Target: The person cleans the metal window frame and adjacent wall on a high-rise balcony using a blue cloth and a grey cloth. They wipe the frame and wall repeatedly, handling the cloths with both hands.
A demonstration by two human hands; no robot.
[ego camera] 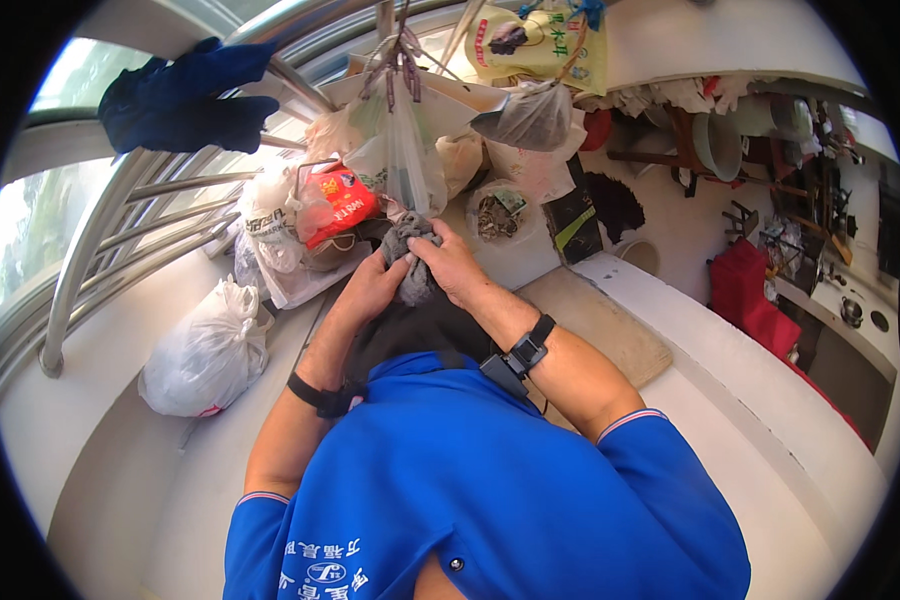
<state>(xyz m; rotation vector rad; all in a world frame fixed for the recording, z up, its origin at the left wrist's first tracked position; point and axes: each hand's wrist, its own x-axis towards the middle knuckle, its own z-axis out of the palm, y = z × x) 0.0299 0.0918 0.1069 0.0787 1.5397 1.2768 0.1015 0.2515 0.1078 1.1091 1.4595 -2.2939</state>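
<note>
Both of my hands grip a bunched grey cloth (418, 281) in front of my waist. My left hand (375, 285) has its thumb pressed on the near side of the cloth. From the other side, my right hand (450, 262) pinches its upper part, with the thumb on top. The fingers behind the cloth are partly hidden. Just past my hands hangs a clear plastic bag (401, 161), tied up with cords. To the left of it sits a red printed bag (337, 199) among white plastic bags (270, 217).
A knotted white bag (210, 352) rests on the ledge at left. Dark blue gloves (187, 97) hang over the metal railing (82, 255). Ahead stands a clear tub (501, 211) with dark dried pieces. A low white wall (690, 352) runs along the right, with a lower room beyond.
</note>
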